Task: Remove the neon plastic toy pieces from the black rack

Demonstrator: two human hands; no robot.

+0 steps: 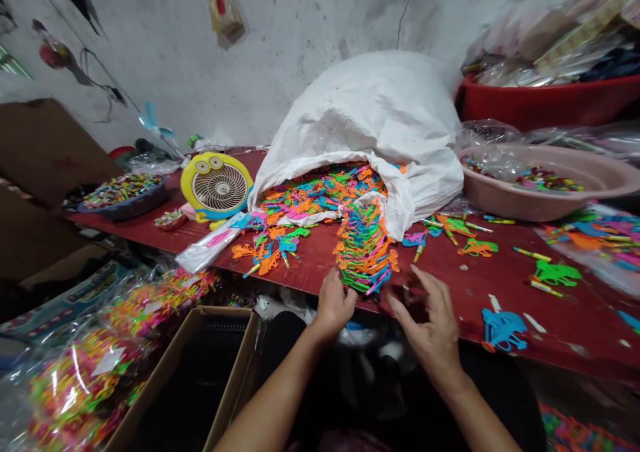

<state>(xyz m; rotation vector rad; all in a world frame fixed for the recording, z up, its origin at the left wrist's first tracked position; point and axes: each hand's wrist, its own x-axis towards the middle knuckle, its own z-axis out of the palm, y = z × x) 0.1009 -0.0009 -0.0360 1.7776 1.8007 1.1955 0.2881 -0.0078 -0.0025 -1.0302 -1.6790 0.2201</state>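
A long stack of colourful plastic pieces (365, 249) runs from the mouth of a big white sack (370, 112) to the front edge of the red table (310, 259). My left hand (335, 305) is at the near left corner of this stack, its fingers curled close together; what they hold, if anything, is hidden. To the right of the stack, my right hand (430, 312) is spread, with thumb and fingers apart and nothing between them. Loose pieces in orange, green and pink fill the sack's opening (305, 195). A blue piece (503, 329) lies right of my right hand.
A yellow fan (217, 185) and a dark basin of small items (130, 205) stand at the left. A pink basin (540, 199) is at the right. Below the table are an open cardboard box (245, 365) and filled plastic bags (80, 379).
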